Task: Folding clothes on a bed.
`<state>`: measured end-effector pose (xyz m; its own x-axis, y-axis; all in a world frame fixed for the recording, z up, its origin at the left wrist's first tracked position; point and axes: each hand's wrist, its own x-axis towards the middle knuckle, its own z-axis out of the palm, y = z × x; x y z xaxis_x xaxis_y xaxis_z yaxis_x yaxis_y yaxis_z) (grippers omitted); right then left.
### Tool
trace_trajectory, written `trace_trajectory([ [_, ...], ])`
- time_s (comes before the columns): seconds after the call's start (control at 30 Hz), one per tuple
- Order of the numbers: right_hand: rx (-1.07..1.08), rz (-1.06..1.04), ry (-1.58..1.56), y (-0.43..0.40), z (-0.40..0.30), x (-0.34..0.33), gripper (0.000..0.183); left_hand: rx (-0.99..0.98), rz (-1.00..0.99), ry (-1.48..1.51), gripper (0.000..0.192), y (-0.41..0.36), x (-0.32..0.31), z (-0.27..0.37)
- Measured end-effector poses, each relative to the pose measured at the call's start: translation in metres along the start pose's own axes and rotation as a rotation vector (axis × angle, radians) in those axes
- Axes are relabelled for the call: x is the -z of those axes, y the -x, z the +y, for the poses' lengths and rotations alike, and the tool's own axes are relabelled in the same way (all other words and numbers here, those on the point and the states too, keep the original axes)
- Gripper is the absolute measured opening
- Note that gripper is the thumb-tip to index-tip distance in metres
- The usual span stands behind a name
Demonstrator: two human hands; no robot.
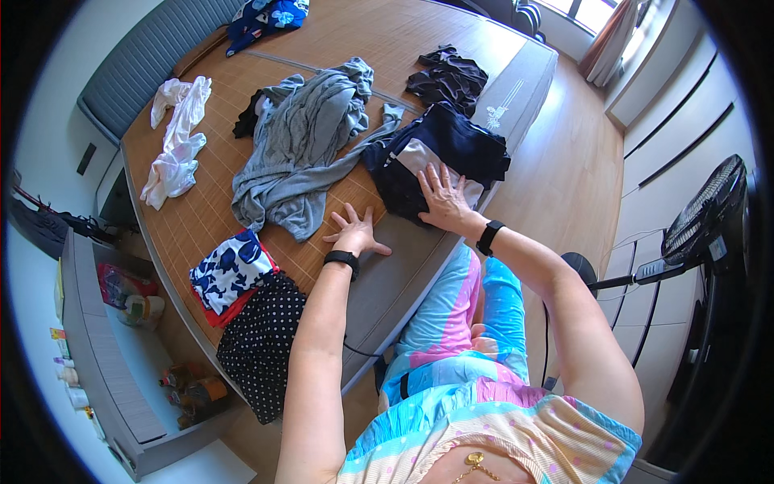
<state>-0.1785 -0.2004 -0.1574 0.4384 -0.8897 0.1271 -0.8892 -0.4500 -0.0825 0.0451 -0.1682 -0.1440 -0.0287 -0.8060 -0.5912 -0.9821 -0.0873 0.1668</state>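
My right hand (446, 196) lies flat with spread fingers on a folded dark navy garment (450, 136) that has a pale panel, near the bed's edge. Fingers apart and holding nothing, my left hand (355, 231) rests on the bamboo-style mat (314, 257) by the mat's border. Beyond it spreads a crumpled grey garment (302, 133), one long strip of it reaching toward the navy one. To the left are a folded white cloth with blue print (233, 269), red fabric (227, 311) under it, and a black polka-dot garment (263, 339) hanging over the bed's edge.
A white crumpled garment (178, 142), a dark crumpled garment (450, 78) and blue printed fabric (269, 21) lie farther off on the bed. A standing fan (704, 206) is at the right by the cabinets (671, 181). At the left stands an open-shelved bedside cabinet (115, 363) with bottles.
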Motion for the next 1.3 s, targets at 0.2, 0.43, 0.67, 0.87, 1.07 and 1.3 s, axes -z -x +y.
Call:
trace_trajectory([
  [0.2, -0.044, 0.066, 0.156, -0.016, 0.008, -0.015, 0.076, 0.021, -0.030, -0.032, 0.126, -0.010, 0.002, 0.006],
  [0.43, -0.068, 0.036, 0.136, -0.043, 0.054, -0.017, 0.068, 0.016, -0.036, -0.021, 0.127, -0.006, 0.001, 0.006],
  [0.67, -0.140, -0.033, 0.071, -0.078, 0.107, -0.007, 0.074, 0.002, -0.039, -0.008, 0.127, -0.007, -0.003, 0.004],
  [0.87, -0.199, -0.020, 0.119, -0.112, 0.167, -0.009, 0.078, -0.004, -0.035, -0.007, 0.126, -0.006, -0.002, -0.004],
  [1.07, -0.271, -0.203, 0.144, -0.139, 0.177, 0.001, 0.086, -0.010, -0.016, -0.003, 0.122, -0.007, 0.002, 0.003],
  [1.3, 0.067, 0.300, -0.200, -0.167, 0.096, 0.005, 0.045, -0.026, 0.038, -0.019, 0.122, -0.007, -0.002, -0.007],
])
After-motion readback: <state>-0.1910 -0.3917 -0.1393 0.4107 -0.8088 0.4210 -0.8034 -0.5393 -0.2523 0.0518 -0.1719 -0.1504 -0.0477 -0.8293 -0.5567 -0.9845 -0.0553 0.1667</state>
